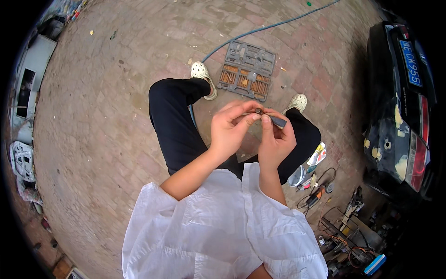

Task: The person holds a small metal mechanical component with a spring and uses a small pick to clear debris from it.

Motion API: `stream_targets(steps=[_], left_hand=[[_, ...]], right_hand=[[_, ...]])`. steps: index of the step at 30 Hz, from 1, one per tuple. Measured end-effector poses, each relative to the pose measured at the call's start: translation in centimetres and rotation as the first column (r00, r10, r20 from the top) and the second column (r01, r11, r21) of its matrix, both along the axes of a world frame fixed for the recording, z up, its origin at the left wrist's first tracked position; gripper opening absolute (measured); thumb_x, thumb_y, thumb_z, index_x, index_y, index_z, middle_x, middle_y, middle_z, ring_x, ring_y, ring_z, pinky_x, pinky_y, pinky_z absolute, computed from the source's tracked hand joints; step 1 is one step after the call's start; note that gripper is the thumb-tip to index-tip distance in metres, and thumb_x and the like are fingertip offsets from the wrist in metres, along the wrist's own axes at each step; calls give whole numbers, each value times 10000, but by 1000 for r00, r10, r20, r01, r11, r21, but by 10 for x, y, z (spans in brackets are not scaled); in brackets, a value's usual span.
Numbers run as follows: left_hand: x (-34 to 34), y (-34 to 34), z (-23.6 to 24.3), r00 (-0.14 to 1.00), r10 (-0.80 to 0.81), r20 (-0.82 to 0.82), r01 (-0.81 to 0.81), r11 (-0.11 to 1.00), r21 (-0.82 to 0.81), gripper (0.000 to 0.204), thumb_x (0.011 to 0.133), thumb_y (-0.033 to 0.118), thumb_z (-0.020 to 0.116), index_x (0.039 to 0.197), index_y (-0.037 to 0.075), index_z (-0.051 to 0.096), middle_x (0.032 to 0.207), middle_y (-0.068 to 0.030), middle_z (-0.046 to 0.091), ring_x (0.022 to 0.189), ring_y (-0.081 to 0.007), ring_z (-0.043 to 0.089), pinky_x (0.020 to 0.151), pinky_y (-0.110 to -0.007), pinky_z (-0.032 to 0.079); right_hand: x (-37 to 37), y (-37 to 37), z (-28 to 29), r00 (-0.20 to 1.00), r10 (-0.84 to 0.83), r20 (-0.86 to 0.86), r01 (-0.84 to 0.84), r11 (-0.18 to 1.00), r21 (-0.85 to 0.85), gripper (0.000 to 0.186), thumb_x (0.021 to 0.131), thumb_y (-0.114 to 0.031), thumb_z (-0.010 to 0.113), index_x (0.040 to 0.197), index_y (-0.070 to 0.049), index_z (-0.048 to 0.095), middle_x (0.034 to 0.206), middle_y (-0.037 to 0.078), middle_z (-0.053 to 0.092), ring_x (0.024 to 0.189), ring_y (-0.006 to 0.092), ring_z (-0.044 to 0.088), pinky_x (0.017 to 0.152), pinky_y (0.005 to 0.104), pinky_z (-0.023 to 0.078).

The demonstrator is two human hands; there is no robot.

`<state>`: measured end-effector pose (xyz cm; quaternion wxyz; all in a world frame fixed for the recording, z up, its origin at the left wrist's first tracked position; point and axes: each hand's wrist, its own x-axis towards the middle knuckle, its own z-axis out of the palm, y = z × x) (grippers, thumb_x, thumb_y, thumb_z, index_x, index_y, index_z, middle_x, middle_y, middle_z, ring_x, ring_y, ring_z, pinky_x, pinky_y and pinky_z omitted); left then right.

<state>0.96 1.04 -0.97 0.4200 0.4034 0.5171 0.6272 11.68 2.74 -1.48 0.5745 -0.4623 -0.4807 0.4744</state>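
Here, small round piece (258,111) pinched at tip of left hand (231,129), dark bar (278,122) (slanting) gripped in right hand (276,141)

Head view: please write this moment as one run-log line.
left hand: pinches small round metal part; right hand: holds dark grey cylinder; open tool case: on paving

A loose, creased, short-sleeved white shirt (213,228) with a stitched front placket (248,197) fills the bottom centre of the frame, with black trousers (173,118) across the middle and, toward the upper centre, cream clogs (200,70) pierced with rounded holes.
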Motion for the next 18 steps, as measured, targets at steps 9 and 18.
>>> stream_targets(steps=[9,18], left_hand=[[-16,7,-1,801,-96,591,155,987,-51,212,868,-7,616,1079,-28,627,1013,-96,657,949,-170,638,841,-297,543],[-10,4,3,925,-61,376,80,996,-35,228,823,-41,658,1051,-36,646,996,-91,665,927,-145,634,829,-274,528]], right_hand=[[2,0,12,997,71,-35,-71,997,-8,124,835,53,647,956,58,619,1041,147,662,921,148,632,804,251,511],[4,-1,11,995,5,101,-12,998,64,122,804,39,678,918,41,636,976,128,682,896,151,635,767,252,496]])
